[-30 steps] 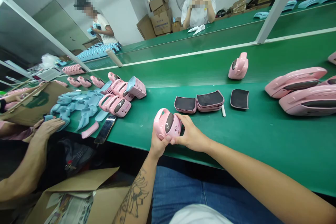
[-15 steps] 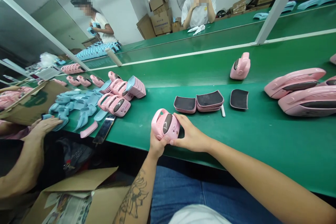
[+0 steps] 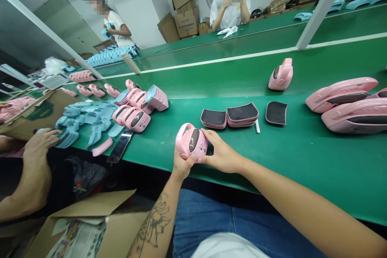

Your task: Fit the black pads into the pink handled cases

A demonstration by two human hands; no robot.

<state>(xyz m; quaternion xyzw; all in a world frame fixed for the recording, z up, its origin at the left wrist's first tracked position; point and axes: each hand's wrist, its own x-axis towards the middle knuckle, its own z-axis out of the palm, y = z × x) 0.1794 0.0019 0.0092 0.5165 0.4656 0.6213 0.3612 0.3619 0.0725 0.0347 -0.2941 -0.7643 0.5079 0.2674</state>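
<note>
Both my hands are closed around a pink plastic housing (image 3: 185,142) with a loop handle and a dark oval window, held above the near edge of the green bench. My left hand (image 3: 182,164) grips it from below and the left, thumb on its front. On its right side, my right hand (image 3: 222,151) presses with fingers on top and thumb low. Beyond the hands lie two stacks of dark curved panels with pink rims (image 3: 242,113), a single dark panel (image 3: 276,113) and a small white stick (image 3: 257,126).
Left on the bench are similar pink housings (image 3: 136,120), blue plastic parts (image 3: 98,129) and a phone (image 3: 120,146). More pink housings (image 3: 353,111) stand at right. A co-worker's hand (image 3: 42,139) is at far left. An open carton (image 3: 121,229) sits below the bench.
My hands keep hold of the pink housing almost unmoved. The co-worker's hand at far left has shifted left, away from the blue parts. The view has tilted slightly.
</note>
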